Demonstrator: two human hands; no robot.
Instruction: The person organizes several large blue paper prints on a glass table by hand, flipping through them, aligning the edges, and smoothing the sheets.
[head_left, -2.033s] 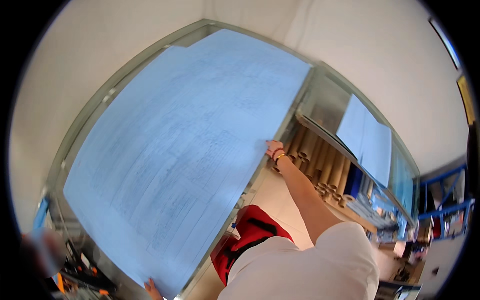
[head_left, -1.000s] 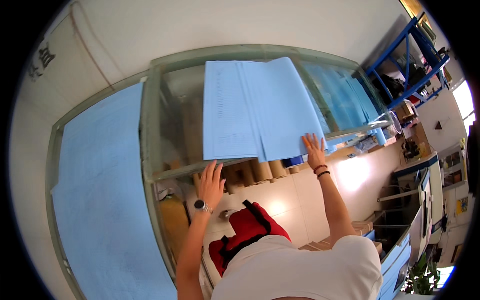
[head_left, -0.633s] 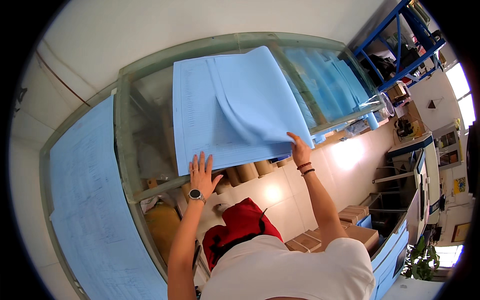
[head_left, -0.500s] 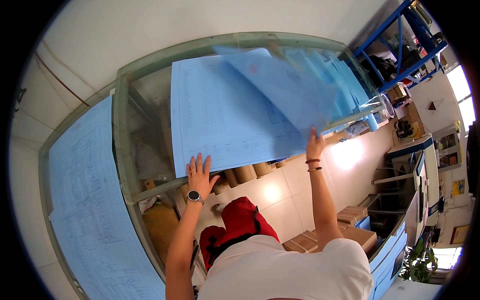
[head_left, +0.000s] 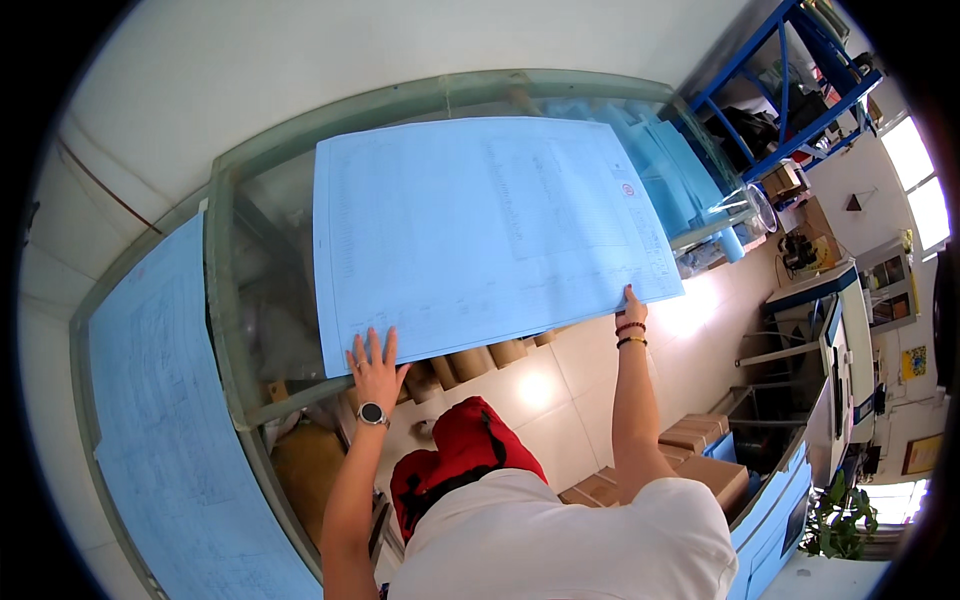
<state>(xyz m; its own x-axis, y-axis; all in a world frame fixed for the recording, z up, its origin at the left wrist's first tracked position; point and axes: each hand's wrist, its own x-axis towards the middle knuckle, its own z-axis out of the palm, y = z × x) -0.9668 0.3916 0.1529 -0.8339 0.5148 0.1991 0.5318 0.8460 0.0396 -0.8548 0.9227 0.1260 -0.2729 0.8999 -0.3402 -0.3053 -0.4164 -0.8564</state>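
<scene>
A large light-blue printed drawing sheet (head_left: 480, 230) lies flat across the glass-topped table (head_left: 265, 270), with a small red stamp near its right edge. My left hand (head_left: 375, 375) rests on its near left corner, fingers spread and flat. At the near edge, toward the right corner, my right hand (head_left: 631, 312) grips the paper, one finger showing on top and the rest partly hidden below the sheet. Beyond the sheet's right side, several folded blue sheets (head_left: 675, 165) lie on the same table.
Another table on the left bears more blue drawings (head_left: 190, 400). Cardboard tubes (head_left: 470, 363) stick out beneath the glass. A blue metal rack (head_left: 790, 90) stands at the far right. Brown cartons (head_left: 715, 475) sit behind my right arm, near a large printer-like machine (head_left: 835, 340).
The upper sheet, lifted and folded over in a blur at the right, now lies flat. My right hand has stayed at its near right edge; my left hand still presses the near left corner.
</scene>
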